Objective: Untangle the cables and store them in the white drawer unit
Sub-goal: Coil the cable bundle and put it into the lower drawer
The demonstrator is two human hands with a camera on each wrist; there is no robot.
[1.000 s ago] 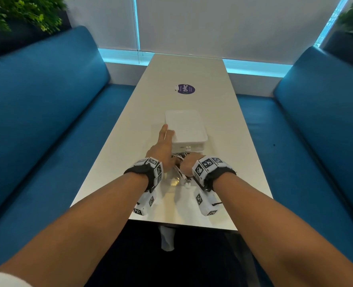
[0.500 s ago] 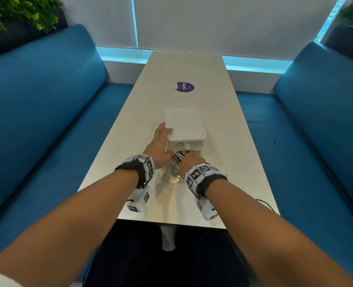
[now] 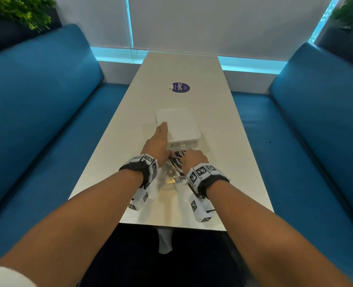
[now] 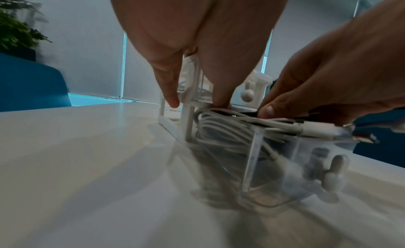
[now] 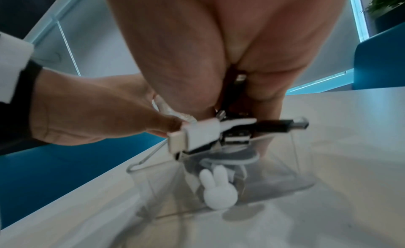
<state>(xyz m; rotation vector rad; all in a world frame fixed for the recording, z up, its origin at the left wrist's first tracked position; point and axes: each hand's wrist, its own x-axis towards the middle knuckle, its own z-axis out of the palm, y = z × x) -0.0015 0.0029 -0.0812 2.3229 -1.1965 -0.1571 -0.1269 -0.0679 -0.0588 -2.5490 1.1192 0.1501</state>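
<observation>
A white drawer unit [image 3: 177, 125] stands mid-table with its clear lower drawer [image 4: 274, 165] pulled out toward me. The drawer holds coiled white and black cables [image 3: 176, 162] [image 4: 219, 127]. My left hand [image 3: 159, 141] lies straight along the unit's left edge, its fingertips [image 4: 173, 102] on the frame and its thumb touching the cables. My right hand [image 3: 192, 158] curls over the bundle and pinches it above the drawer. Several connectors [image 5: 201, 132] stick out past the front wall, above the white bunny knob [image 5: 219, 191].
The long white table [image 3: 223, 125] has a purple round sticker [image 3: 179, 88] beyond the unit. Blue sofas [image 3: 37, 121] flank both sides. A second bunny knob [image 4: 247, 94] marks the upper drawer. Plants stand in the far corners.
Both hands stay at the open drawer. The right hand has pushed slightly toward the unit over the cables, and my head view has shifted a little.
</observation>
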